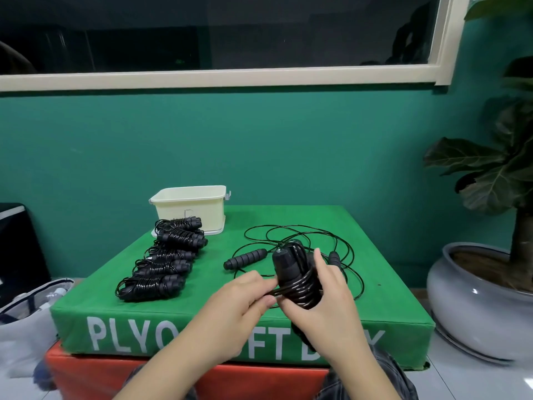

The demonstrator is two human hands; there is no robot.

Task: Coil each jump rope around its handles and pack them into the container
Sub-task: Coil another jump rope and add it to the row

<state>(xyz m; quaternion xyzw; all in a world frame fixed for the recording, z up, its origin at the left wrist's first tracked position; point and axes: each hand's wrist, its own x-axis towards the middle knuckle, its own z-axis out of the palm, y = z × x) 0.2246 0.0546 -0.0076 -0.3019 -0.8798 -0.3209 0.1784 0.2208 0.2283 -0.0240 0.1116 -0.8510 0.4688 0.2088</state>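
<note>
Above the near edge of the green plyo box, the right hand gripped a pair of black handles upright, fingers curled round them so the cord had a firm core to wind on. Beside it, the left hand pinched the cord at the bundle's lower turns, thumb and fingertips drawing it taut. Five coiled jump ropes lay in a row leading toward the cream container, apparently staged for packing. One loose rope sprawled behind, not yet wound.
</note>
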